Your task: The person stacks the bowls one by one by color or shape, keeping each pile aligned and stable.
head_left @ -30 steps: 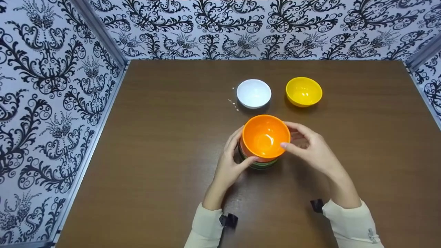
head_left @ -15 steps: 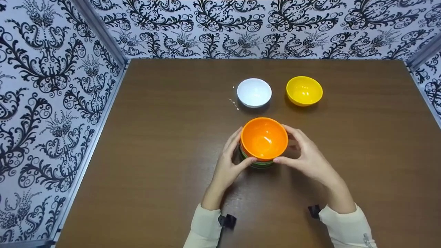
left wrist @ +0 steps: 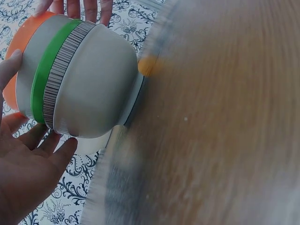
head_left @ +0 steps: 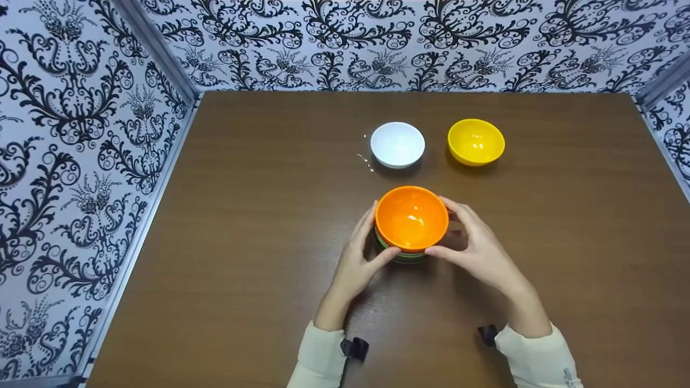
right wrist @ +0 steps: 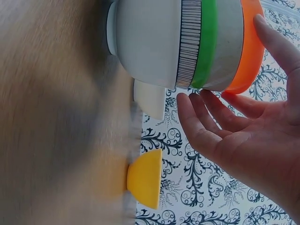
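Observation:
An orange bowl [head_left: 412, 218] sits on top of an upright stack of bowls in front of the person. Beneath it, a grey-sided bowl with a green rim band [right wrist: 205, 47] and a pale bowl with a black-lined rim [left wrist: 96, 82] are visible from the side. My left hand [head_left: 356, 264] curves round the left of the stack, its thumb against the orange bowl and its fingers along the bowls below. On the other side, my right hand [head_left: 480, 253] has its thumb on the orange bowl and its fingertips at the orange and grey sides. The stack's inside is hidden.
A white bowl [head_left: 398, 144] stands behind the stack, with small white specks on the table left of it. To its right is a yellow bowl [head_left: 476, 141]. Patterned walls [head_left: 345, 48] border the brown table [head_left: 259, 215] at the back and sides.
The orange bowl has come down and slightly left, settling level on the stack. My right thumb has shifted from inside its rim to the near outer edge. My left hand has barely moved.

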The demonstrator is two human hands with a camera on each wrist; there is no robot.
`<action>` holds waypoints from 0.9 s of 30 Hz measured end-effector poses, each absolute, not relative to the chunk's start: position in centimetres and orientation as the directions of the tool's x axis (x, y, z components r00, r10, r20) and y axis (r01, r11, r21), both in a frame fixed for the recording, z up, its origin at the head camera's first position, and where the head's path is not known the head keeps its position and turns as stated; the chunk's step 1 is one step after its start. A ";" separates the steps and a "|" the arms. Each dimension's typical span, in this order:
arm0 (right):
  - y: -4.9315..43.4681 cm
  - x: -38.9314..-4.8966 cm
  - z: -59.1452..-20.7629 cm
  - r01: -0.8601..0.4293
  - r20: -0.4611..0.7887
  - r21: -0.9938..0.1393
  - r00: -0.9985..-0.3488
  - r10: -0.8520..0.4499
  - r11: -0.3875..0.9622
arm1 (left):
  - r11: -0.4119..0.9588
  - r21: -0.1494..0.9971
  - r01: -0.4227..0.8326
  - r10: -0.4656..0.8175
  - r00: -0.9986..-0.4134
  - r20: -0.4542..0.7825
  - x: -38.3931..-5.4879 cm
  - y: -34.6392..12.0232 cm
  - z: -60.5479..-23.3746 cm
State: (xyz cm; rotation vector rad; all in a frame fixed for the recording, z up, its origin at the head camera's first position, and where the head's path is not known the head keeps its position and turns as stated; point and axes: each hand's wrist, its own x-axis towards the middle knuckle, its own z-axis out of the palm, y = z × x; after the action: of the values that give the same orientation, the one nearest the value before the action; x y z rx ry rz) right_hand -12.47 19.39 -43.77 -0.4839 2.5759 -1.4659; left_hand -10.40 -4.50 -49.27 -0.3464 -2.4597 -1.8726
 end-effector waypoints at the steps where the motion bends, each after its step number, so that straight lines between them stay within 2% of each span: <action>1: 19.4 -12.5 -43.8 -0.208 0.039 -0.856 -0.939 -0.342 0.474 | 0.253 0.950 0.186 0.158 -0.976 0.149 -10.4 -4.5 -49.2; 27: 19.3 -12.2 -44.7 -0.207 0.063 -0.874 -0.945 -0.321 0.439 | 0.236 0.955 0.179 0.167 -0.976 0.142 -10.4 -4.6 -49.3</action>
State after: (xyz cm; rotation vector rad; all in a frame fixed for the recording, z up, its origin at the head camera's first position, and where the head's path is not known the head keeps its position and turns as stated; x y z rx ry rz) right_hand -12.21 19.31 -44.66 -0.4730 2.5677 -1.5355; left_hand -10.40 -4.64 -49.32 -0.3441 -2.4619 -1.9044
